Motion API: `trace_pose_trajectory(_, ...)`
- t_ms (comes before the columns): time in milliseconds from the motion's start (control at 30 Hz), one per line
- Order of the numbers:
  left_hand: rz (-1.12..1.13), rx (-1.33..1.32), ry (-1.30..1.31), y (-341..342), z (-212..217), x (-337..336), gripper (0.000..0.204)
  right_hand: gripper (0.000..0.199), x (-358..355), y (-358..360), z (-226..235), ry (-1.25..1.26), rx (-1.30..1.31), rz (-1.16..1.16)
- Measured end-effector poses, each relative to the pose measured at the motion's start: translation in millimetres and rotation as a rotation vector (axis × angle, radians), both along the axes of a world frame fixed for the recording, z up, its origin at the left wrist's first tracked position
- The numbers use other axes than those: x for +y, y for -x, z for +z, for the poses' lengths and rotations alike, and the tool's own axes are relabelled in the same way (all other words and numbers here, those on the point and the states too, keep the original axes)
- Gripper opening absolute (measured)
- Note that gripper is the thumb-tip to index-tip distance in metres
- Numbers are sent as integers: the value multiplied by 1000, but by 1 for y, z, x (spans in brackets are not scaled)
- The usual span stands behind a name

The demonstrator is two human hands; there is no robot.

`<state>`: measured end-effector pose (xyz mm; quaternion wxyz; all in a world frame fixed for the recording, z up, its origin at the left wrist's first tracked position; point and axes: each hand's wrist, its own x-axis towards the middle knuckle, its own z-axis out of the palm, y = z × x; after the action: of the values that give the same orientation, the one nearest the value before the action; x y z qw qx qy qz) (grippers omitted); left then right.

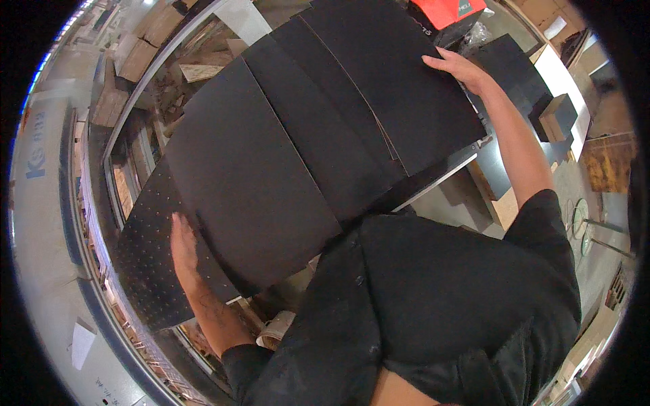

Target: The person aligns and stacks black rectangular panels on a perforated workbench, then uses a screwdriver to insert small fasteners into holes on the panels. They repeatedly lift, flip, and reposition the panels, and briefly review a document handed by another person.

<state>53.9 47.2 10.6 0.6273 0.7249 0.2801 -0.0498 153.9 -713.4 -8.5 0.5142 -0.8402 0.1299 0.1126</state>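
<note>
Several flat black panels (244,162) lie side by side and partly overlapping in front of me, with thin pale lines along their edges. Under their left end shows a black work surface (149,250) dotted with small holes or studs. My left hand (183,243) is flat with its fingers stretched out, beside the left edge of the nearest panel; whether it touches that edge I cannot tell. At the far right corner of the rightmost panel (413,81) is my right hand (460,70), fingers extended over the edge, gripping nothing I can see.
A long grey machine (51,237) runs down the left side. Wood offcuts (203,71) lie beyond the metal frame at the upper left. A red and black box (447,17) stands at the far right, near a dark panel (511,74) and a small block (558,116).
</note>
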Motion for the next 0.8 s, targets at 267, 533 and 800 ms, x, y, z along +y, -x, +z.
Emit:
trace_pose_trajectory(267, -226, -246, -17, 29, -12, -51, 61, 89, 37, -5, -6, -122, 20, 194)
trace_pose_trajectory(533, -223, -267, 103, 21, -10, -62, 60, 103, 73, -4, -20, -38, -141, 100)
trace_pose_trajectory(800, -197, -239, -11, 22, -12, -55, 60, 105, 76, -15, -33, -294, -205, 99)
